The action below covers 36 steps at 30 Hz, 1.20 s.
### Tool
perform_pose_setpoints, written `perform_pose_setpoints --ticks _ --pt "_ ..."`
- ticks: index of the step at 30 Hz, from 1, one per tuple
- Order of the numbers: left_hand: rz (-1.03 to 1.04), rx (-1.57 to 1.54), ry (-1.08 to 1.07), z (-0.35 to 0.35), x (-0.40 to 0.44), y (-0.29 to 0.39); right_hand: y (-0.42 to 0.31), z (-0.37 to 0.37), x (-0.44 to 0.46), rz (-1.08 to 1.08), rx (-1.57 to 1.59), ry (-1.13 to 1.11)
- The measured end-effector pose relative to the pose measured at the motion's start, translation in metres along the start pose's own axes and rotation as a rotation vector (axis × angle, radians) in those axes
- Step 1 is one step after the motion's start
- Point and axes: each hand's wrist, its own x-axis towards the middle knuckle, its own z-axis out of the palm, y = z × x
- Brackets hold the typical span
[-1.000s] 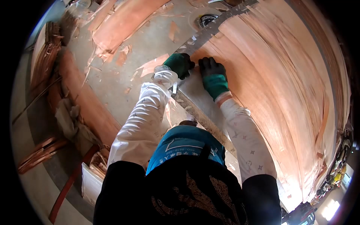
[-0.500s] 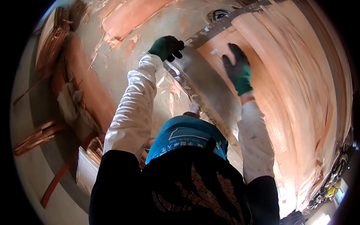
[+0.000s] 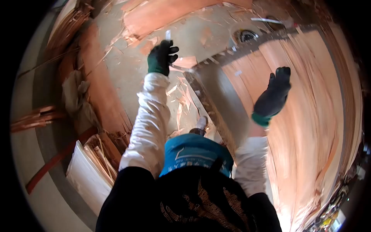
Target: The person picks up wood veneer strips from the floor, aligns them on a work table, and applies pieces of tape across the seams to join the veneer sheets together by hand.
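Note:
My left hand [image 3: 161, 58], in a black and green glove, is raised beside the corner of the bench, its fingers curled. A small whitish strip [image 3: 168, 35] sticks up from it, its kind too blurred to tell. My right hand [image 3: 272, 94], gloved alike, is held over the stack of thin wood veneer sheets [image 3: 305, 104], fingers stretched out and holding nothing visible. Whether its palm touches the veneer I cannot tell. A small white label [image 3: 238, 72] lies on the veneer's near left part.
The bench has a worn edge [image 3: 206, 102] and a bare metal strip [image 3: 228, 94]. Veneer scraps [image 3: 185, 98] litter the floor by my shoe [image 3: 201, 123]. More veneer [image 3: 154, 17] lies beyond, and a veneer pile [image 3: 102, 77] stands left. A round container [image 3: 247, 35] sits past the bench.
My left hand has moved left and slightly down, with the whitish strip now showing above it. My right hand has swung right and down over the veneer. The view has shifted.

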Motion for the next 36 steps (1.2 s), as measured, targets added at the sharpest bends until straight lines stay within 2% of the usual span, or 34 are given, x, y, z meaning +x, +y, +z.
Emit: perform_pose_setpoints --ticks 1,3,4,5,6,7,8,9,11,14,17,18,21,25,28,35,36 --pt "0.014 -0.169 0.092 -0.008 0.001 -0.013 0.017 0.024 -0.017 -0.181 0.011 -0.048" --pt "0.095 -0.617 0.059 -0.022 -0.032 -0.034 0.025 0.087 -0.068 -0.256 -0.009 -0.300" --pt "0.146 -1.149 -0.136 -0.020 -0.076 -0.025 0.019 0.122 -0.096 -0.232 -0.005 -0.488" --pt "0.052 -1.872 -0.429 -0.017 -0.119 -0.021 0.017 0.145 -0.114 -0.191 -0.018 -0.658" --pt "-0.054 -2.244 -0.584 -0.016 -0.143 -0.020 0.012 0.162 -0.124 -0.150 -0.018 -0.782" --pt "-0.115 -2.389 -0.678 -0.023 -0.161 -0.024 0.008 0.175 -0.135 -0.135 0.009 -0.886" --pt "0.234 -2.340 -0.575 -0.019 -0.162 -0.024 0.002 0.183 -0.147 -0.132 0.036 -0.955" --pt "0.126 -2.535 -0.815 -0.011 -0.162 -0.015 -0.002 0.187 -0.150 -0.121 0.053 -0.995" --pt "0.100 -2.437 -0.816 -0.012 -0.165 -0.013 -0.018 0.193 -0.157 -0.133 0.073 -1.028" --pt "0.225 -1.967 -0.545 -0.019 -0.155 -0.014 -0.053 0.189 -0.180 -0.207 0.121 -1.025" --pt "0.298 -1.402 -0.258 -0.020 -0.138 -0.017 -0.083 0.167 -0.212 -0.288 0.088 -0.931" --pt "0.299 -1.263 -0.204 -0.018 -0.135 -0.018 -0.096 0.158 -0.213 -0.305 0.072 -1.059" --pt "0.276 -1.026 -0.138 0.000 -0.129 -0.020 -0.125 0.131 -0.219 -0.352 0.002 -1.027" --pt "0.244 -0.940 -0.184 0.044 -0.125 -0.023 -0.148 0.102 -0.209 -0.474 -0.075 -1.070" --pt "0.207 -0.945 -0.277 0.093 -0.125 -0.024 -0.166 0.083 -0.185 -0.582 -0.209 -1.003" --pt "0.081 -1.014 -0.520 0.233 -0.122 -0.040 -0.175 0.021 -0.088 -0.712 -0.321 -0.663" --pt "0.059 -1.020 -0.556 0.253 -0.122 -0.045 -0.177 0.009 -0.075 -0.715 -0.414 -0.605"
